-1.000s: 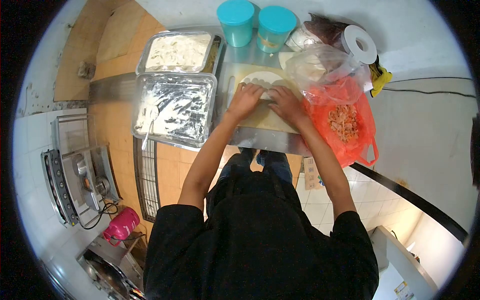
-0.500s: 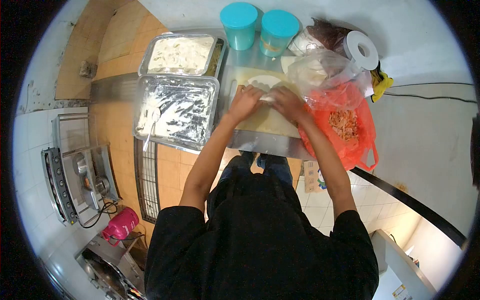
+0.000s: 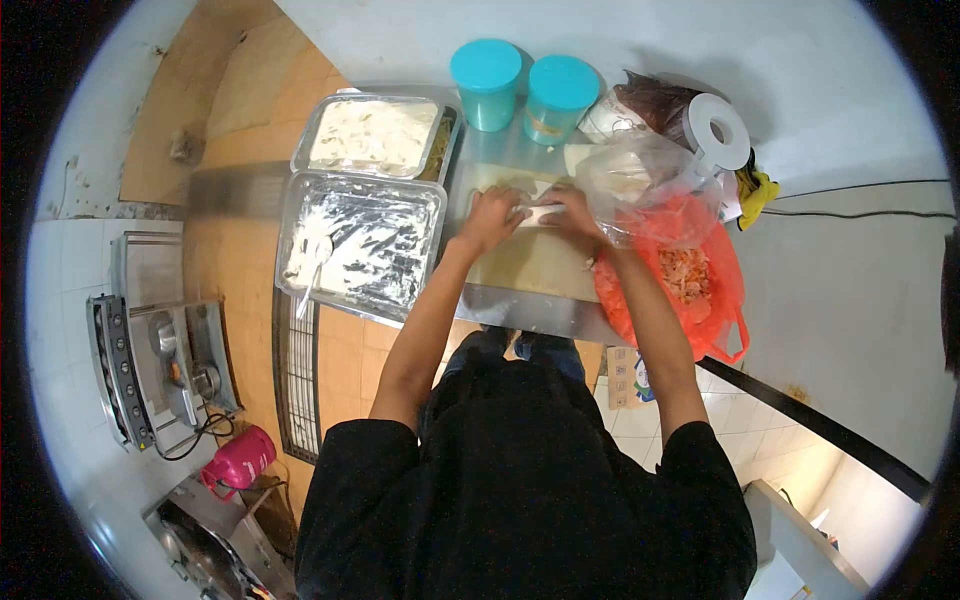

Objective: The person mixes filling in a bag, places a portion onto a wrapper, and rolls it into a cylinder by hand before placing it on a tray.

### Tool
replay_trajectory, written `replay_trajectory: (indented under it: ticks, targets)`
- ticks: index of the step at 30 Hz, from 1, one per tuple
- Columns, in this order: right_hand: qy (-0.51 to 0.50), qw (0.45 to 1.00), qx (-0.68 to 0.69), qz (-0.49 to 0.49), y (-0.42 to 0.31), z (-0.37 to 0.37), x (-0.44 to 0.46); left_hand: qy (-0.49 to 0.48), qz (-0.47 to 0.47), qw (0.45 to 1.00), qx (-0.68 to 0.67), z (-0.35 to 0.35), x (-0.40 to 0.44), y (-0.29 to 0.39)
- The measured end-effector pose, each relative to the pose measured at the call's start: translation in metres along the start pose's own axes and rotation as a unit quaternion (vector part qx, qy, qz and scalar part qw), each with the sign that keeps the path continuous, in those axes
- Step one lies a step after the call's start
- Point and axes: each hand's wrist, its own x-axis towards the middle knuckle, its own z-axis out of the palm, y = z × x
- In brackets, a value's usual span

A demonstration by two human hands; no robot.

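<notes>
A white rolled wrapper (image 3: 538, 216) lies crosswise on the pale cutting board (image 3: 530, 268), a small flap of it showing at the far side. My left hand (image 3: 494, 216) grips its left end with bent fingers. At the other end, my right hand (image 3: 573, 214) has its fingers closed on the same roll. What is inside the wrapper is hidden. Close to my right forearm sits a red plastic bag (image 3: 725, 290) of shredded orange-and-white filling (image 3: 685, 272). A clear plastic bag (image 3: 640, 185) rests behind it, above my right hand.
Left of the board stands a metal tray (image 3: 365, 245) smeared with white cream, a spoon (image 3: 318, 270) in it. Behind it is a container of creamy white mixture (image 3: 370, 135). Two teal-lidded tubs (image 3: 487, 85) and a white tape roll (image 3: 718, 130) line the wall.
The white wrapper, spread wider beyond my hands before, is now rolled narrower with a smaller flap. My hands stay at both ends. The whole view has shifted slightly downward.
</notes>
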Motion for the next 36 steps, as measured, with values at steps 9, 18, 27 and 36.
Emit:
replay_trajectory:
  ticks: [9, 18, 27, 36]
  targets:
    - [0.053, 0.993, 0.077, 0.066, -0.028, -0.005, -0.009, 0.056, -0.051, 0.996, 0.050, 0.000, -0.007, 0.006]
    - [0.069, 0.994, 0.049, 0.068, -0.014, 0.009, -0.011, 0.025, -0.107, 0.993, -0.047, -0.008, -0.002, 0.012]
    - [0.118, 0.983, 0.080, 0.120, -0.044, 0.005, -0.020, 0.088, -0.075, 0.992, 0.052, -0.008, 0.003, -0.007]
    - [0.105, 0.977, 0.086, 0.166, -0.059, -0.001, -0.023, 0.011, -0.089, 0.991, 0.097, -0.010, 0.008, -0.005]
